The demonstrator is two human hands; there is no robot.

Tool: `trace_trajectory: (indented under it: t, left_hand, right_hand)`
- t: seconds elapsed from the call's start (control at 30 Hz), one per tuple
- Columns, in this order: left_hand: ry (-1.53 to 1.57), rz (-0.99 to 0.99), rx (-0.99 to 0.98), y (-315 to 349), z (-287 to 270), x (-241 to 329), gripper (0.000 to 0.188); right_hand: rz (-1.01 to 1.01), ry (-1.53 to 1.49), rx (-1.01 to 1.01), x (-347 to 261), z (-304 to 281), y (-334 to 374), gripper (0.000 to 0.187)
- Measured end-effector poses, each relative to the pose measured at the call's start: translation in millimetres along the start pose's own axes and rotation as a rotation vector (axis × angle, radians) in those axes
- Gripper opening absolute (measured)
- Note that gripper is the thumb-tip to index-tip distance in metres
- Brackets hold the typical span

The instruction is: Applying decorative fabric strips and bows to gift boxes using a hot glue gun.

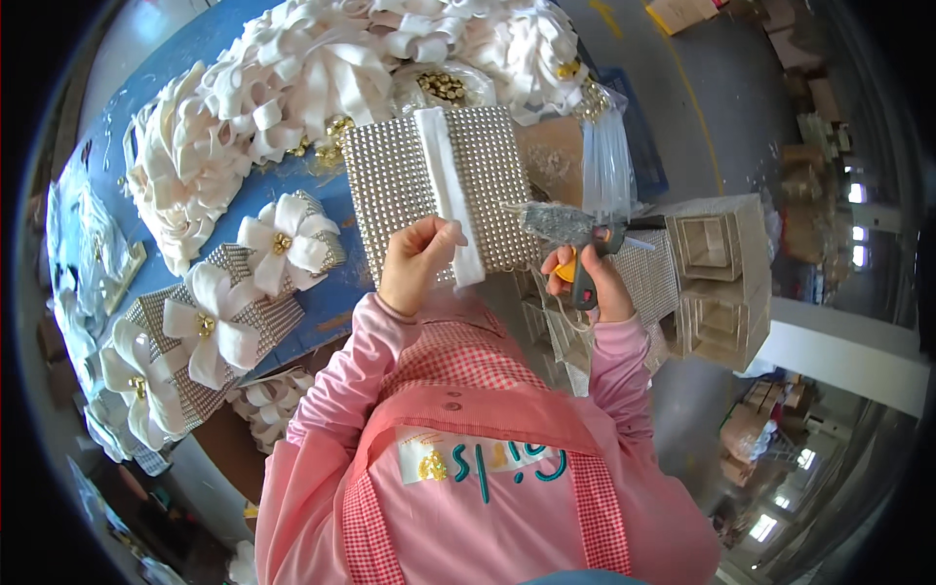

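Observation:
My left hand [421, 261] is closed, thumb pressed to the fingers, in front of a box-like piece covered in rhinestone mesh [390, 175]. A white felt strip [442, 161] runs down that piece, and my fingertips overlap it. Whether they pinch anything is hidden. My right hand [603, 283] is wrapped round a hot glue gun [583, 292] with a dark handle and yellow trigger. Its front part is bundled in grey, fuzzy material and points left, towards the edge of the rhinestone piece.
White felt loops [302, 73] are heaped on the blue table [336, 210], around a bag of gold beads [444, 86]. Several rhinestone boxes with white felt flowers [207, 327] stand at the left. Stacked open boxes [717, 249] stand at the right, below a clear plastic bag [606, 156].

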State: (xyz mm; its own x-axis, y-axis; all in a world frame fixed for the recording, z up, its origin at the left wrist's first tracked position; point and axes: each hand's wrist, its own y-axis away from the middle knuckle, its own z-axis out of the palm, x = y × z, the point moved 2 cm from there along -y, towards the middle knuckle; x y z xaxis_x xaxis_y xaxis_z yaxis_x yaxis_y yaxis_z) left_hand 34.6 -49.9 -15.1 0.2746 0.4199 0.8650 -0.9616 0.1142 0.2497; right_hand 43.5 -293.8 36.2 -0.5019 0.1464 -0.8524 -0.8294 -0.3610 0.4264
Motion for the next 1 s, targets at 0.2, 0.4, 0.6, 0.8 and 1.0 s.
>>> trace_trajectory:
  t: [0.2, 0.4, 0.6, 0.8, 1.0]
  left_hand:
    - [-0.156, 0.015, 0.057, -16.4, 37.6, -6.4, 0.026]
    - [-0.069, -0.288, -0.077, -21.2, 67.2, -23.5, 0.036]
    - [-0.260, -0.198, -0.049, -21.5, 83.2, -20.1, 0.022]
    - [-0.795, 0.318, -0.034, -54.7, 88.1, 12.0, 0.009]
    - [-1.182, 0.440, 0.055, -168.1, 120.1, 138.2, 0.018]
  right_hand:
    - [-0.059, -0.024, -0.118, 2.7, -29.9, 19.3, 0.041]
    - [-0.071, -0.109, -0.272, 10.1, -60.6, 22.0, 0.030]
    - [0.039, -0.057, -0.388, 14.7, -84.5, 17.3, 0.032]
    - [0.071, -0.066, -0.342, 23.0, -123.5, 26.0, 0.032]
    - [-0.017, -0.061, 0.195, 61.9, -188.4, 61.5, 0.030]
